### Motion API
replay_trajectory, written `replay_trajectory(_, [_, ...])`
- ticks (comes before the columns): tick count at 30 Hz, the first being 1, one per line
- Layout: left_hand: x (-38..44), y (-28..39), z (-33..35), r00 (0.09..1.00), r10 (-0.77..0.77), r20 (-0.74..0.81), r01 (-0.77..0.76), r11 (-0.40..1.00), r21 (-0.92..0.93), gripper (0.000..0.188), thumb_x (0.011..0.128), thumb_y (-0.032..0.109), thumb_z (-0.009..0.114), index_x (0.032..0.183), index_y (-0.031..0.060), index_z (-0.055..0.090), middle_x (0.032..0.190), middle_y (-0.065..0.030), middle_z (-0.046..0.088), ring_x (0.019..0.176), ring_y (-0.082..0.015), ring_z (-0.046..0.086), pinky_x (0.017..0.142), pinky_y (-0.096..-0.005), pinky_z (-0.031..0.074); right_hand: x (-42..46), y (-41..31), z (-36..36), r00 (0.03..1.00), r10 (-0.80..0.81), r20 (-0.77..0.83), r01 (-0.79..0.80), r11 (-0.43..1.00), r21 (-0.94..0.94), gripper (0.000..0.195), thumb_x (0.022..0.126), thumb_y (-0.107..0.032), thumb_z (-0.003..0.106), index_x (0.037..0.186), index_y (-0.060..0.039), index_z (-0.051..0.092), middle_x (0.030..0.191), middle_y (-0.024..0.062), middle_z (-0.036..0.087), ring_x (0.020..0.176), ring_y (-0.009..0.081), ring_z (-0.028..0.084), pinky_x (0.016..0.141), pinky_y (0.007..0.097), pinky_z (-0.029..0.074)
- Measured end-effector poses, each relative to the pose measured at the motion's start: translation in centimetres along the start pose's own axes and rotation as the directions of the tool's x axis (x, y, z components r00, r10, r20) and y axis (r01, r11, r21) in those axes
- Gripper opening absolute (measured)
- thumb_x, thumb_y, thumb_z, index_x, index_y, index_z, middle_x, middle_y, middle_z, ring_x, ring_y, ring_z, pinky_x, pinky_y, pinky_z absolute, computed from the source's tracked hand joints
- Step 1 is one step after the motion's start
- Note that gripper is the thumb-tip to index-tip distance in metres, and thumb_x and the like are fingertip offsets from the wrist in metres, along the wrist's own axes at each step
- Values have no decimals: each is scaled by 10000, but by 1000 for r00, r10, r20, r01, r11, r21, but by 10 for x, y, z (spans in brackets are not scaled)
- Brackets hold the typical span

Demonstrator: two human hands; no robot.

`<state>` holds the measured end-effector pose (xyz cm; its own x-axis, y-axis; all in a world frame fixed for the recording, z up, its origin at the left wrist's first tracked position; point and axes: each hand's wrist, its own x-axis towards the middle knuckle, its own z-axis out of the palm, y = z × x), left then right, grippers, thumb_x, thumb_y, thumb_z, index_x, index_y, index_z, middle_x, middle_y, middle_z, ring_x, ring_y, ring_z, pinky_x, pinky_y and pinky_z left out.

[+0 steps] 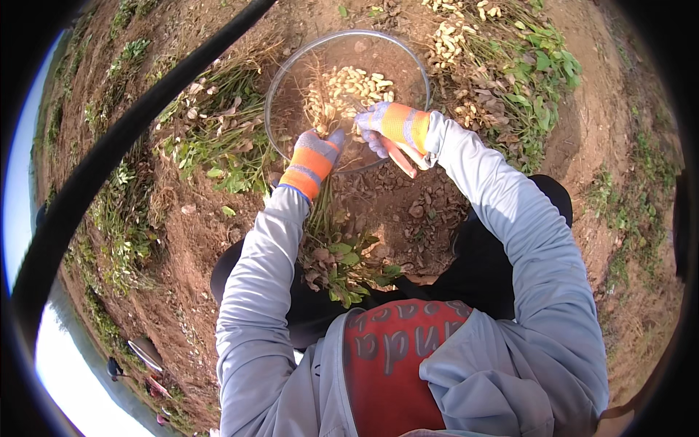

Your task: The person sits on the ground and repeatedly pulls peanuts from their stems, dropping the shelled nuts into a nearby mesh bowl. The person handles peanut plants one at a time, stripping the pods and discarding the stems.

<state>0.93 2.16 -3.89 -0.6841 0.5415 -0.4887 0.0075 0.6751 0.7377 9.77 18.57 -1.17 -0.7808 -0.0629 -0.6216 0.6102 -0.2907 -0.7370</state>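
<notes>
My left hand (312,164), in an orange and grey-purple work glove, grips the stems of a peanut plant (323,210). Its roots and pods hang over a round, see-through basin (267,98), and its leaves trail back between my legs. In the matching glove, my right hand (397,127) holds hand shears (400,157) with red-orange handles. Their blades point at the roots and are partly hidden by glove and pods. Loose peanuts (363,84) are heaped in the basin, just beyond both hands.
Uprooted peanut plants (229,136) lie left of the basin. More plants (524,93), with pods (448,43) showing, lie on the right. Brown soil (191,229) surrounds everything. A dark strap (136,114) crosses the upper left. A distant person (113,367) is at lower left.
</notes>
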Motion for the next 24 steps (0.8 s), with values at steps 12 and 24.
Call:
replay_trajectory(12, [-9,14,-3,997,77,-13,-77,995,-59,415,726,339,602,800,-68,566,686,-148,601,623,-215,570,585,-308,431,6,7,-7,995,-94,-22,93,995,-41,279,869,-213,404,664,-39,477,453,55,451,351,175,436,384,305,373])
replay_trajectory(24, [3,1,2,997,5,75,19,950,-311,459,677,338,676,754,-101,567,672,-94,595,599,-119,529,544,-284,428,-9,-2,-5,974,-65,-218,34,989,-142,211,843,-224,448,819,-14,441,595,62,475,420,156,451,368,299,369])
